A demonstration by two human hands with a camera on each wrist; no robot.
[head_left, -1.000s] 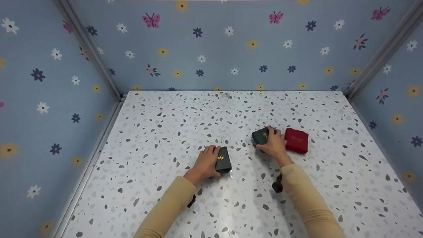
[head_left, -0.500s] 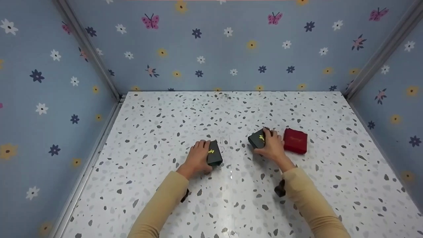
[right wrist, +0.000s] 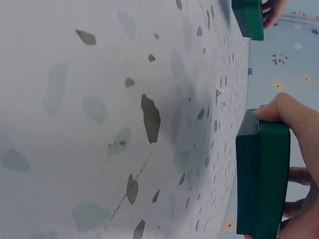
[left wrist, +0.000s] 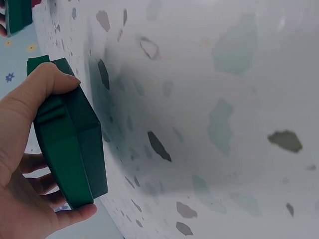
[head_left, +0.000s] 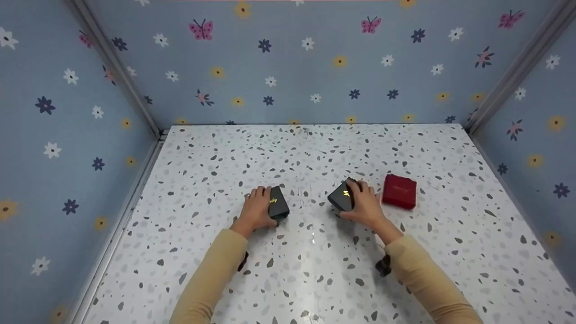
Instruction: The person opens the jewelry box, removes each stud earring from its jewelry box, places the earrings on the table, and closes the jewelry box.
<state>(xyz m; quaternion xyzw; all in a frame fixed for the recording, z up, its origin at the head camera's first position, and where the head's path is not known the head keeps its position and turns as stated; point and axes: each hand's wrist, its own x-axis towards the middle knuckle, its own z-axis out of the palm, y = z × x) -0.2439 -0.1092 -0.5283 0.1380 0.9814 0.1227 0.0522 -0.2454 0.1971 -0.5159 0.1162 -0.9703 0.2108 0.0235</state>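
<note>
Near the middle of the table, my left hand [head_left: 257, 209] grips a small dark green box [head_left: 279, 202] with gold lettering on its lid. In the left wrist view the thumb and fingers span opposite sides of that box [left wrist: 75, 139]. A second dark green box [head_left: 342, 197], also gold-lettered and turned at an angle, is held by my right hand [head_left: 365, 206]. The right wrist view has the thumb on one end of this box [right wrist: 261, 174] and fingers behind it. Beside the right hand, apart from it, lies a red box [head_left: 399, 191].
A white speckled table [head_left: 216, 153] lies under everything. Blue walls with flowers and butterflies [head_left: 288, 58] enclose its back, left and right sides. Grey metal rails [head_left: 117, 63] run along the corners. Dark wrist devices [head_left: 383, 265] hang below the sleeves.
My left hand has carried its green box left and away from me. The right hand has shifted its box left, widening the gap to the red box, which stays put.
</note>
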